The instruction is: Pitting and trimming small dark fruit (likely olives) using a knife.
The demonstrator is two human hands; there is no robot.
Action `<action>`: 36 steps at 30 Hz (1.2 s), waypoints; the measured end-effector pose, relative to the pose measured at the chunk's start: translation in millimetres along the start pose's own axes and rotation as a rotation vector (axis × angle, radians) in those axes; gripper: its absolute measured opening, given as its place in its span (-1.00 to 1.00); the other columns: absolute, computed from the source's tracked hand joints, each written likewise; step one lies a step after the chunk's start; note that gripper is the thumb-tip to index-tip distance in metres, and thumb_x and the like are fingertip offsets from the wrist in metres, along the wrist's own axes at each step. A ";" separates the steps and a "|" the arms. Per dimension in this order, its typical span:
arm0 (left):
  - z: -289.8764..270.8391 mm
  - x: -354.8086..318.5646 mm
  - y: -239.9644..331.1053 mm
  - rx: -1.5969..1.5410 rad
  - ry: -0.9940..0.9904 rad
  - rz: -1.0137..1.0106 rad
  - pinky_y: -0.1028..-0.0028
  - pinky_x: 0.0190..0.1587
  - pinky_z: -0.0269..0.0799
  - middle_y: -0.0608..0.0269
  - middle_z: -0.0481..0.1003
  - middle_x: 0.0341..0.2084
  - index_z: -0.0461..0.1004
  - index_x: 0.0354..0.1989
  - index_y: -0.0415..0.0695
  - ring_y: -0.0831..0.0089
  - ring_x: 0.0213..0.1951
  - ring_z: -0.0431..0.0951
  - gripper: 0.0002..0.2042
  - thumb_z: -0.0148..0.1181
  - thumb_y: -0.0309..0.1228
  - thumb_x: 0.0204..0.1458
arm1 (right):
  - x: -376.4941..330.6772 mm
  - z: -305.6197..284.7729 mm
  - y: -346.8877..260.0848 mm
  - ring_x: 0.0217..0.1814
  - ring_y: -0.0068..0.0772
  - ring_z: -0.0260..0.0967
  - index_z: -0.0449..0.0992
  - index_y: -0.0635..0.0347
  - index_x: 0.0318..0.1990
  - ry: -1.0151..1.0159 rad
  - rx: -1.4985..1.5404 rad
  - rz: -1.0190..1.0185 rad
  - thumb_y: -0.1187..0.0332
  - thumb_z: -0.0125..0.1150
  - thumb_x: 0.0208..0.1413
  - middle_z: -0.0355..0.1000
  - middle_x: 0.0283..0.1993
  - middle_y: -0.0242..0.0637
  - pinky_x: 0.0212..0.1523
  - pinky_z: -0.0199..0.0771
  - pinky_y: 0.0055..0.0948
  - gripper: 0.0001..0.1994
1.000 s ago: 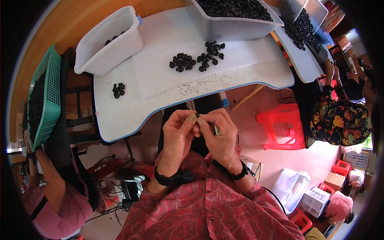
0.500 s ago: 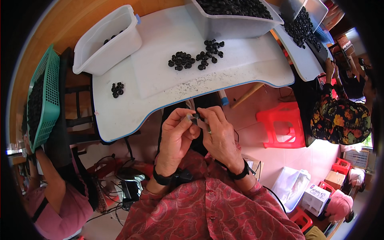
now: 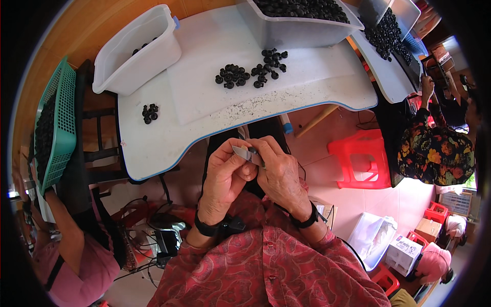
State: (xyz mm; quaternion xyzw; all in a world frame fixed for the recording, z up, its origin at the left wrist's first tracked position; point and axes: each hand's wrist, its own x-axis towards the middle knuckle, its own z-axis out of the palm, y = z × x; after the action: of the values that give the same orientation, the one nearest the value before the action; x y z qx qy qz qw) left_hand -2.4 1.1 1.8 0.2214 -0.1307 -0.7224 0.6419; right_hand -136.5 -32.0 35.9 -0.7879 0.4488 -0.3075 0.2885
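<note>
Both my hands meet just off the near edge of the white table (image 3: 204,120). My right hand (image 3: 280,174) is closed around a small knife; its metal blade (image 3: 241,153) points left across my left fingertips. My left hand (image 3: 223,171) pinches a small dark piece (image 3: 252,150) close to the blade, mostly covered by fingers. It looks like the small black round rubber-like parts (image 3: 232,75) piled on the table. A second pile of black parts (image 3: 269,65) lies just right of that one, and a small cluster (image 3: 150,113) sits at the left.
A white tub (image 3: 135,66) with a few black parts stands at the back left. A bin (image 3: 302,36) full of them is at the back. A green basket (image 3: 61,128) and a person in pink (image 3: 76,266) are at left. A red stool (image 3: 360,161) stands right.
The knife blade has turned and now lies across my left fingertips, pointing left. My hands stay close together in nearly the same place.
</note>
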 end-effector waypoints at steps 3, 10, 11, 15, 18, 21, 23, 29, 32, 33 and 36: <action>-0.3 0.1 0.2 -0.023 -0.008 -0.005 0.56 -0.49 0.27 0.31 0.39 -0.52 0.41 -0.19 -0.22 0.58 -0.55 0.33 -0.90 0.05 -0.52 0.14 | 0.6 -0.5 -0.3 -0.32 0.01 0.46 0.43 0.21 -0.12 0.007 -0.002 -0.008 0.65 0.00 -0.11 0.43 -0.23 -0.19 -0.39 0.50 -0.20 -0.67; 0.4 0.1 0.8 -0.015 0.000 -0.008 0.56 -0.51 0.24 0.32 0.37 -0.54 0.41 -0.22 -0.21 0.59 -0.56 0.31 -0.92 0.05 -0.53 0.13 | 1.5 -1.1 -0.4 -0.33 0.00 0.46 0.44 0.22 -0.15 0.011 -0.009 -0.008 0.63 0.04 -0.09 0.44 -0.27 -0.20 -0.40 0.49 -0.22 -0.71; -0.2 -0.1 0.9 -0.015 0.000 -0.008 0.56 -0.51 0.24 0.32 0.37 -0.54 0.41 -0.22 -0.21 0.59 -0.56 0.31 -0.92 0.05 -0.53 0.13 | 1.4 -0.8 -0.4 -0.34 0.01 0.46 0.44 0.22 -0.15 0.013 -0.007 -0.011 0.63 0.04 -0.08 0.44 -0.29 -0.20 -0.40 0.48 -0.21 -0.72; 2.5 -2.6 5.2 0.086 -0.094 -0.017 0.58 -0.53 0.22 0.26 0.42 -0.50 0.41 -0.23 -0.23 0.60 -0.57 0.30 -0.92 0.05 -0.51 0.14 | 2.2 0.5 11.4 -0.40 0.01 0.45 0.44 0.20 -0.17 -0.028 -0.023 -0.033 0.58 0.08 -0.09 0.41 -0.27 -0.18 -0.47 0.45 -0.16 -0.74; 3.7 -1.6 9.6 0.061 -0.088 -0.041 0.59 -0.54 0.22 0.21 0.44 -0.46 0.42 -0.22 -0.23 0.61 -0.57 0.30 -0.90 0.05 -0.49 0.15 | 2.0 2.3 13.5 -0.39 0.02 0.45 0.45 0.15 -0.19 -0.006 0.041 0.010 0.58 0.08 -0.06 0.41 -0.27 -0.19 -0.47 0.45 -0.15 -0.77; -0.3 0.7 10.1 -0.031 -0.043 -0.033 0.59 -0.54 0.23 0.18 0.45 -0.42 0.42 -0.20 -0.24 0.62 -0.57 0.30 -0.89 0.06 -0.48 0.15 | 0.3 5.7 13.1 -0.39 0.01 0.45 0.44 0.16 -0.19 0.106 0.090 0.021 0.57 0.08 -0.04 0.39 -0.27 -0.19 -0.46 0.45 -0.15 -0.78; 1.6 -0.4 8.3 -0.045 -0.014 -0.020 0.58 -0.53 0.24 0.21 0.44 -0.43 0.41 -0.20 -0.24 0.61 -0.56 0.31 -0.89 0.06 -0.49 0.14 | -1.1 5.6 12.5 -0.38 0.00 0.45 0.43 0.19 -0.15 0.020 0.058 -0.049 0.59 0.07 -0.06 0.38 -0.25 -0.19 -0.45 0.47 -0.16 -0.73; -4.7 0.2 4.5 -0.100 -0.035 -0.049 0.57 -0.52 0.26 0.27 0.40 -0.46 0.41 -0.19 -0.23 0.60 -0.55 0.32 -0.88 0.07 -0.50 0.12 | -1.4 6.3 7.0 -0.38 0.00 0.46 0.43 0.19 -0.07 0.009 -0.044 -0.061 0.62 0.05 -0.12 0.37 -0.19 -0.22 -0.45 0.49 -0.20 -0.63; -6.6 0.0 4.0 -0.110 -0.056 -0.049 0.57 -0.52 0.25 0.27 0.40 -0.46 0.41 -0.20 -0.24 0.60 -0.54 0.32 -0.88 0.07 -0.51 0.12 | -1.3 7.0 7.5 -0.38 -0.02 0.46 0.43 0.19 -0.09 0.015 -0.042 -0.071 0.61 0.06 -0.12 0.38 -0.21 -0.22 -0.45 0.49 -0.20 -0.64; -7.2 -0.1 4.1 -0.110 -0.056 -0.049 0.57 -0.52 0.25 0.27 0.40 -0.46 0.41 -0.20 -0.24 0.60 -0.54 0.32 -0.88 0.07 -0.51 0.12 | -1.2 7.2 8.7 -0.38 -0.02 0.46 0.43 0.19 -0.09 0.015 -0.042 -0.071 0.61 0.06 -0.12 0.38 -0.21 -0.22 -0.45 0.49 -0.20 -0.64; -8.4 -0.5 3.9 -0.091 -0.079 -0.086 0.58 -0.52 0.25 0.26 0.41 -0.45 0.41 -0.20 -0.24 0.61 -0.54 0.31 -0.88 0.07 -0.51 0.12 | -0.9 6.8 11.5 -0.37 -0.03 0.47 0.43 0.19 -0.09 0.015 -0.022 -0.079 0.61 0.07 -0.13 0.38 -0.24 -0.22 -0.45 0.49 -0.20 -0.64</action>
State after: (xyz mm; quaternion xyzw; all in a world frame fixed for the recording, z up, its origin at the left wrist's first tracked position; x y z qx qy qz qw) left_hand 5.2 1.8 -3.6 0.1687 -0.1132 -0.7627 0.6141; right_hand -137.9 -34.9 22.9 -0.8057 0.4229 -0.3197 0.2643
